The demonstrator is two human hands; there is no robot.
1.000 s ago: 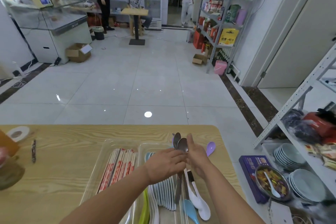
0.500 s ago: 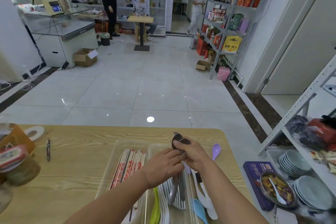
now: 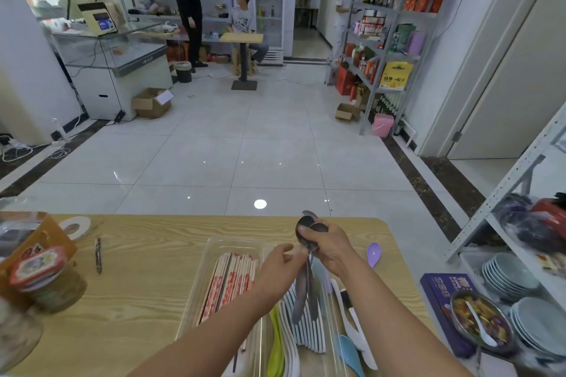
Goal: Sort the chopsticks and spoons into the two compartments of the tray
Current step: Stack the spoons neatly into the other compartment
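Note:
A clear two-compartment tray (image 3: 211,257) lies on the wooden table. Its left compartment holds paper-wrapped chopsticks (image 3: 229,281). Its right compartment holds white spoons (image 3: 303,330) in a row and a green spoon (image 3: 275,343). My right hand (image 3: 329,246) grips a bunch of metal spoons (image 3: 306,294) just below their bowls, above the right compartment, with the handles hanging down. My left hand (image 3: 280,266) sits beside it with fingers curled at the spoon handles. White and blue spoons (image 3: 352,333) lie right of the tray, and a purple spoon (image 3: 374,252) lies farther out.
Jars (image 3: 46,281) and a tape roll (image 3: 75,226) stand at the table's left, with a pen (image 3: 98,255) nearby. A purple box (image 3: 441,291) with a metal bowl (image 3: 481,321) sits at the right, beside a shelf rack holding plates (image 3: 508,278). People stand far across the tiled floor.
My right hand has closed round the metal spoons' bowl ends and lifted them slightly. My view has tilted up and shifted a little to the left.

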